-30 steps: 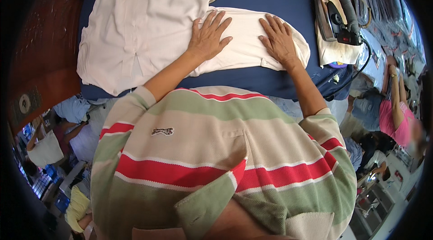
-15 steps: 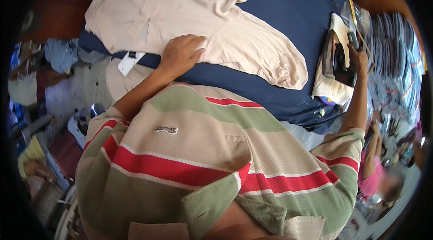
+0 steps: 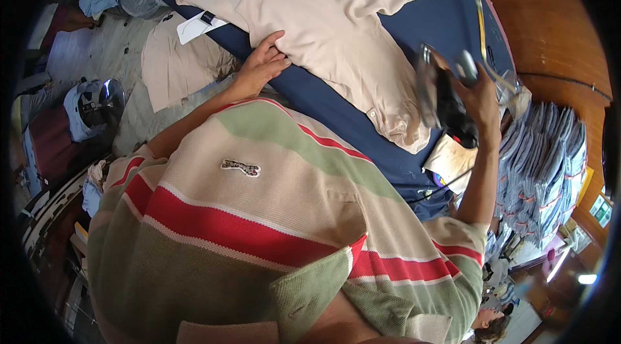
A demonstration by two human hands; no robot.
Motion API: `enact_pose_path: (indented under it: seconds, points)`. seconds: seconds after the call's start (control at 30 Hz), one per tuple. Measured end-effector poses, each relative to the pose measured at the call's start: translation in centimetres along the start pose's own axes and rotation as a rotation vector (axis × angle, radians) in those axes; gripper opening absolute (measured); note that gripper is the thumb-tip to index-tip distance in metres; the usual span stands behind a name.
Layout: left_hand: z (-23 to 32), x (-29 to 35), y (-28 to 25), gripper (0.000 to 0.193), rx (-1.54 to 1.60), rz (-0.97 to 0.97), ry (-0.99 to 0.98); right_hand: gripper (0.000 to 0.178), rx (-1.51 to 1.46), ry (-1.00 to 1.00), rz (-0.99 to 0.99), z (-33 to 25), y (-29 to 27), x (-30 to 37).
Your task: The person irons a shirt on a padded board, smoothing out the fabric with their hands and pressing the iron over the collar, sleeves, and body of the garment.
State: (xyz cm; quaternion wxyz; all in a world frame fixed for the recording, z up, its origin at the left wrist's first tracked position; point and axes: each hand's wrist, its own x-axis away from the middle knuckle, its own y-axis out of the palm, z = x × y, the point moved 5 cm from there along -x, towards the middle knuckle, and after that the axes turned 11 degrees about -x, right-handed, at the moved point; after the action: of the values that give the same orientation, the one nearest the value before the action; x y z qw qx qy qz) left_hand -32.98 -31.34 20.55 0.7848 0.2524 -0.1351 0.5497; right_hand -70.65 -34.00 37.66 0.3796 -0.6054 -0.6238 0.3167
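A beige shirt [image 3: 323,14] lies spread over a dark blue padded table, one sleeve [image 3: 369,78] stretched toward the near right with a button by its cuff. My left hand [image 3: 262,67] rests at the shirt's near edge, fingers apart and fingertips on the cloth. In my right hand [image 3: 480,101] is the handle of a clothes iron [image 3: 446,101], blurred by motion. The iron is held tilted beside the sleeve's end, partly above the folded beige cloth [image 3: 451,157]. A white tag [image 3: 197,28] hangs from the shirt's left edge.
More beige cloth [image 3: 178,66] hangs below the table's left side. Tall stacks of folded blue-grey garments [image 3: 540,169] stand at the right. A cord [image 3: 482,27] comes down near the iron. Another person [image 3: 491,319] is at the lower right.
My right hand has lifted the iron off the folded cloth and brought it left toward the sleeve. My left hand's fingers have spread at the shirt's edge. The view has turned.
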Motion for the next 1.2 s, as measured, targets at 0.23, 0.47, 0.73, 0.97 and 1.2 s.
enact_pose_path:
  seconds: [0.23, 0.47, 0.73, 0.97, 1.2]
  points:
    - [0.5, -2.7, 3.7, 0.067, -0.043, 0.171, 0.147, 0.028, 0.156, -0.28, -0.461, -10.5, 10.4, -0.6]
    - [0.2, -3.1, 0.8, 0.029, -0.412, 0.437, 0.075, 0.035, 0.172, -0.192, -0.187, -6.9, 9.0, -4.2]
    - [0.9, 0.7, -0.4, 0.039, -0.797, 0.493, 0.14, 0.037, 0.132, -0.445, -0.561, -10.4, 11.7, -1.9]
    - [0.9, 0.9, -0.4, 0.046, -0.875, 0.497, 0.146, 0.031, 0.14, -0.55, -0.54, -15.2, 14.2, -2.6]
    - [1.3, 1.1, -0.2, 0.042, -0.862, 0.37, 0.193, 0.046, 0.156, -0.207, -0.219, -2.0, 5.7, -7.8]
